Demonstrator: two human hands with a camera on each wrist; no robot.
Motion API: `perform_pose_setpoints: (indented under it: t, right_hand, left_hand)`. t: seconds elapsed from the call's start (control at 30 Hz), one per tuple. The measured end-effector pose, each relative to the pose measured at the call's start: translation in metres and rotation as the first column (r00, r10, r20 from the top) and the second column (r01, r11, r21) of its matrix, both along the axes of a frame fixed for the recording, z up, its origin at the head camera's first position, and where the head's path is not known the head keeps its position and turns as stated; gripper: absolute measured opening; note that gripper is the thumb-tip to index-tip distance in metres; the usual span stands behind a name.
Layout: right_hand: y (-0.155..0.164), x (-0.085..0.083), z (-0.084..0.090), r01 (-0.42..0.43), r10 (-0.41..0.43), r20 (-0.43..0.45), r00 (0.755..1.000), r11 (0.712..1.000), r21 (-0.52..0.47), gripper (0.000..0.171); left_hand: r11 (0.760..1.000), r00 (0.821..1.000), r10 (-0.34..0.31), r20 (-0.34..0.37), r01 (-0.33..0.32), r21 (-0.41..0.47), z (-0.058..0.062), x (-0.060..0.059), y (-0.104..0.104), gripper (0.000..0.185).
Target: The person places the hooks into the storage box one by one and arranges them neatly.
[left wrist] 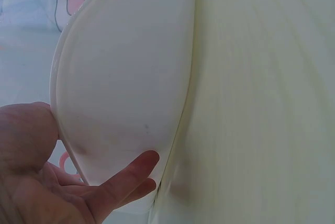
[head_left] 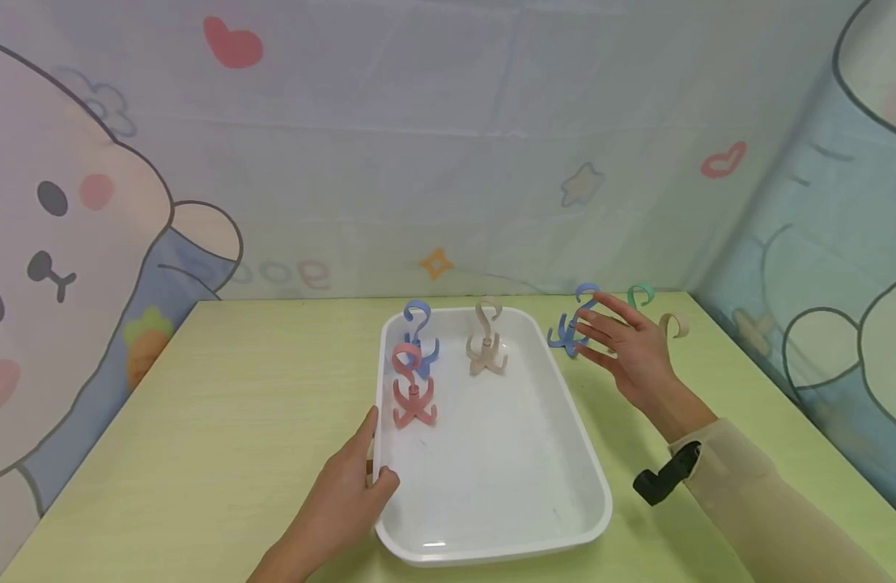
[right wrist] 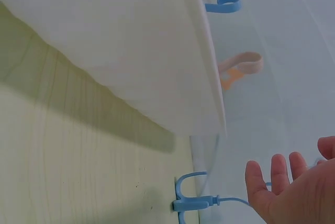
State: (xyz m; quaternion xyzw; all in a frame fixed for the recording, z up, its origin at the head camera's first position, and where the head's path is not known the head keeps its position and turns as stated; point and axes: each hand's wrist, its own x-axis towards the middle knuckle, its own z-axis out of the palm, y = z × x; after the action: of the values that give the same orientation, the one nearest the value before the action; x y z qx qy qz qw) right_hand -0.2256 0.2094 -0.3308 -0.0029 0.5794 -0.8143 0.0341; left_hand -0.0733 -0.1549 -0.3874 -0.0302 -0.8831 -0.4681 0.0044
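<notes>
left hand (head_left: 341,502) gripping white tray (head_left: 564,405) rim, right hand (head_left: 633,348) fingers spread beside blue hook (head_left: 567,332)

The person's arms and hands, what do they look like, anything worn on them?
Both hands are bare: no gloves or rings visible. The right hand leads to a long beige sleeve with a small black clip-like device at the cuff. The left hand and its forearm show no sleeve in the head view.
</notes>
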Motion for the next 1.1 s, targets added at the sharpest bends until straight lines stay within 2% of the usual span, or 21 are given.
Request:
perform_pose_setpoints:
  t: [0.17,0.67,1.1]
  right_hand:
    - [0.007,0.001,-0.003,0.010,-0.010,-0.010,1.000,1.000,0.003,0.040]
    - [0.019,0.002,-0.012,0.118,-0.118,0.019,0.993,0.993,0.033,0.053]
    - [0.028,0.002,-0.018,0.176,-0.179,0.058,0.982,0.983,0.055,0.067]
  left_hand:
    - [1.000,1.000,0.004,0.004,-0.004,-0.003,0.001,0.001,0.000,0.084]
    - [1.000,1.000,0.000,0.009,0.000,0.002,0.001,0.000,0.000,0.084]
    - [1.000,1.000,-0.001,0.002,0.001,0.000,0.000,0.000,0.000,0.083]
